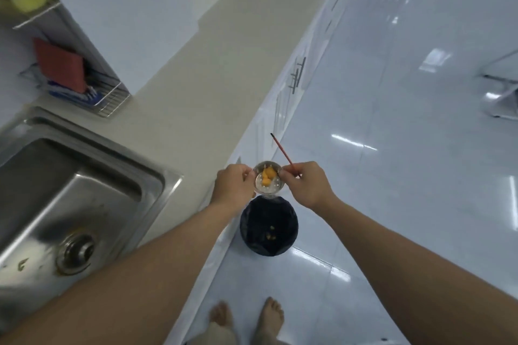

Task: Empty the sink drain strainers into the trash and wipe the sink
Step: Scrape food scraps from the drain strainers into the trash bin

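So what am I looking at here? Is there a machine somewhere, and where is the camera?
There is no machine. These are a person's two bare arms, filmed by one wide-angle camera worn on the head and looking down. The left hand pinches a small metal strainer with orange food bits in it, over a dark-lined trash bin on the floor. The right hand holds a thin red stick and touches the strainer's rim. To the left, a steel sink with its drain sits in a pale countertop.
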Demonstrator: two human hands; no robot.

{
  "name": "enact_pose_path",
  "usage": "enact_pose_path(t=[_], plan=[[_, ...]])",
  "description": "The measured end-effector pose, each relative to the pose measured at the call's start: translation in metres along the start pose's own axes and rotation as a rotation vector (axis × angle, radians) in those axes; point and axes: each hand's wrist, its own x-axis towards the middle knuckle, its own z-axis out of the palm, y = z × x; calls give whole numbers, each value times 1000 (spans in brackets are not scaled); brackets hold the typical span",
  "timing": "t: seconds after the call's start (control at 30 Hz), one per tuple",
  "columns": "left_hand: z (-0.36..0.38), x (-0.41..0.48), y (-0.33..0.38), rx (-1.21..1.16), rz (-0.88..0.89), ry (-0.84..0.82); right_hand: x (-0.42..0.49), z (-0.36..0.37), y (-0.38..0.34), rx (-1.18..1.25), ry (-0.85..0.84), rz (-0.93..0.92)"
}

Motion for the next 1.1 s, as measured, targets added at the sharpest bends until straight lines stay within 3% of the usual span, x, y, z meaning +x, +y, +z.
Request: enact_pose_path(t=[0.17,0.47,0.8,1.1], plan=[[44,13,-4,61,-45,-84,-2,-12,49,118,-39,75],[118,48,-43,218,-16,-174,10,26,126,21,52,169],[172,87,-128,291,-116,-312,30,83,194,-351,-222,206],[199,100,-181,323,-148,-372,47,128,213,-632,-450,183]])
